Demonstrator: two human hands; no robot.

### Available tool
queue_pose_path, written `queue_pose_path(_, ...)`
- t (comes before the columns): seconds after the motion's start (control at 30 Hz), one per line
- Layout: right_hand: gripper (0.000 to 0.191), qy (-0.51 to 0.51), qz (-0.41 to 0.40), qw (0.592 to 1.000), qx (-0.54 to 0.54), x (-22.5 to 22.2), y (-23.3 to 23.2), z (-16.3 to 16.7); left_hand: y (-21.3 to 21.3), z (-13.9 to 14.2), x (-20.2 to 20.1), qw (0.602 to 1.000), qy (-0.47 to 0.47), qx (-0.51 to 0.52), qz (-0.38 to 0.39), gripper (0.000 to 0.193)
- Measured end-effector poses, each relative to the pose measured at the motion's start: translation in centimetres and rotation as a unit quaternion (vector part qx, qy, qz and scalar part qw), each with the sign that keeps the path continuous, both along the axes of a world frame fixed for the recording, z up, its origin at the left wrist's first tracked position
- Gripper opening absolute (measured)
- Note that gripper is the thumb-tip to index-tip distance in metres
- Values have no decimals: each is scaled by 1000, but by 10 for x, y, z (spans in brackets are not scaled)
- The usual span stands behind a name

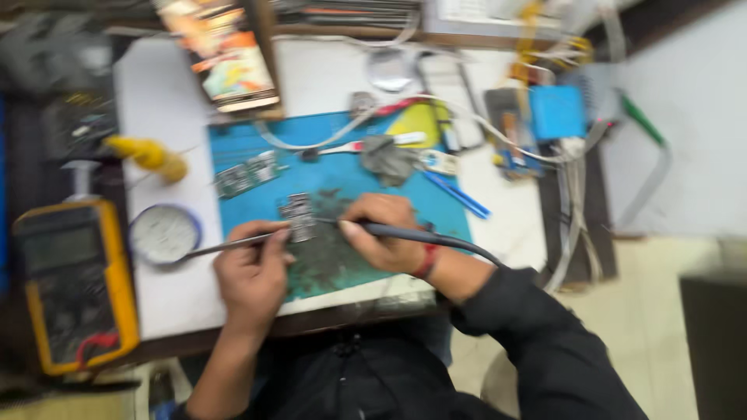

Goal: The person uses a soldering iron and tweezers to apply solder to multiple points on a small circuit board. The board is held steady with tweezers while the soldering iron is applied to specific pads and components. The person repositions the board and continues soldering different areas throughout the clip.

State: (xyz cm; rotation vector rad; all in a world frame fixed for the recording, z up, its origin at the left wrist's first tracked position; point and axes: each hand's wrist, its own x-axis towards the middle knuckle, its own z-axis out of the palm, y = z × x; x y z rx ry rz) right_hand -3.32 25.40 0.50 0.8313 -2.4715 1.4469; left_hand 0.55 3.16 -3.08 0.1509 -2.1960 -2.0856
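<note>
A small grey circuit board [298,217] lies on a blue work mat [436,206] stained dark in the middle. My left hand [253,272] grips thin metal tweezers [226,246] whose tips reach the board's left edge. My right hand [383,232] holds a dark soldering iron [405,232] like a pen, its tip at the board's right side; its black cable trails right over my dark sleeve. The picture is blurred by motion.
A yellow multimeter [71,284] sits at the left edge, a round white tin [164,233] beside the mat. A second green board [247,175], a yellow-handled tool [148,154], white cables [572,194], a blue box [557,111] and more tools crowd the back.
</note>
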Motion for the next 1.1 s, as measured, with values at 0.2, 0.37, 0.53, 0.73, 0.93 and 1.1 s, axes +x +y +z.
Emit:
queue_pose_path(0.2,5,6,30,999,-13,-9,-5,-9,-4,18,-14,997,-18,-79,-15,10)
queue_pose_path(0.37,5,5,23,1000,11,-13,-12,-5,-5,24,-19,992,-3,-127,-10,8)
queue_pose_path(0.53,7,0,18,1000,18,-12,-15,-6,-9,15,-18,991,13,-135,-14,8)
queue_pose_path(0.73,7,3,26,999,25,-13,-20,-5,-12,14,-15,991,28,-132,-17,8)
queue_pose_path(0.93,7,-2,31,999,22,-14,-19,-6,-12,13,-17,990,53,-128,-19,8)
queue_pose_path(1.1,7,1,32,999,25,-14,-19,-7,-11,13,-18,990,40,-136,-17,8)
